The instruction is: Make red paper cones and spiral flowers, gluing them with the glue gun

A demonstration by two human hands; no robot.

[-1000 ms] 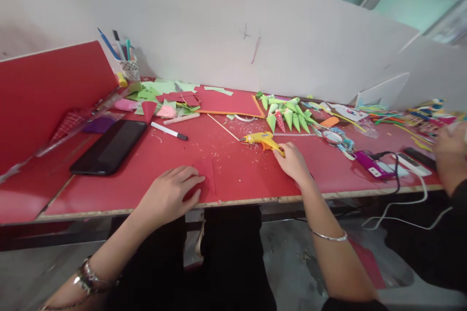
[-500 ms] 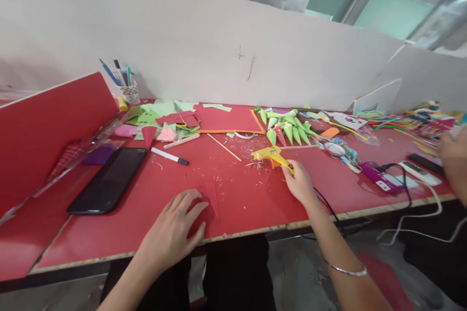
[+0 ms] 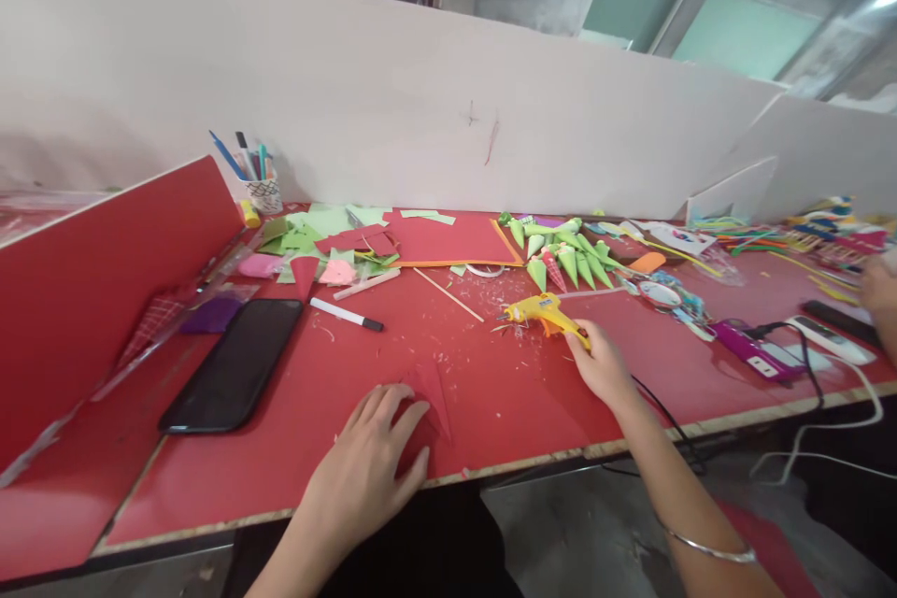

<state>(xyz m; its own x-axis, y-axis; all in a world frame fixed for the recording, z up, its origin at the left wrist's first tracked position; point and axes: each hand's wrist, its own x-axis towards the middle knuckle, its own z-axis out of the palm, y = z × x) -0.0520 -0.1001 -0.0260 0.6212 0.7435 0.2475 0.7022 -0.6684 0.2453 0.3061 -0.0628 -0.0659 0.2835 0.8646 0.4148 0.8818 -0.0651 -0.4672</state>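
Note:
My right hand [image 3: 604,364] is wrapped around the handle of a yellow hot glue gun [image 3: 539,310], whose nozzle points left, low over the red tabletop. Fine white strands and scraps lie around the nozzle. Near the front edge, my left hand [image 3: 382,448] rests on the table with fingers apart and slightly bent, their tips at a thin red paper piece [image 3: 435,397]. That piece blends into the red surface, and part of it is hidden by the hand. Beyond the glue gun lies a heap of small green paper cones [image 3: 566,263], with a red patterned one among them.
A black phone [image 3: 234,364], a marker [image 3: 346,314], a red cone [image 3: 304,277] and a thin stick [image 3: 448,293] lie about. Paper scraps and a pen cup [image 3: 264,194] stand behind. At right are a purple power strip [image 3: 757,351], cables and another person's hand [image 3: 880,294].
The view has shifted slightly, moving everything a little right and down. Both hands stay almost where they were, the right still holding the glue gun.

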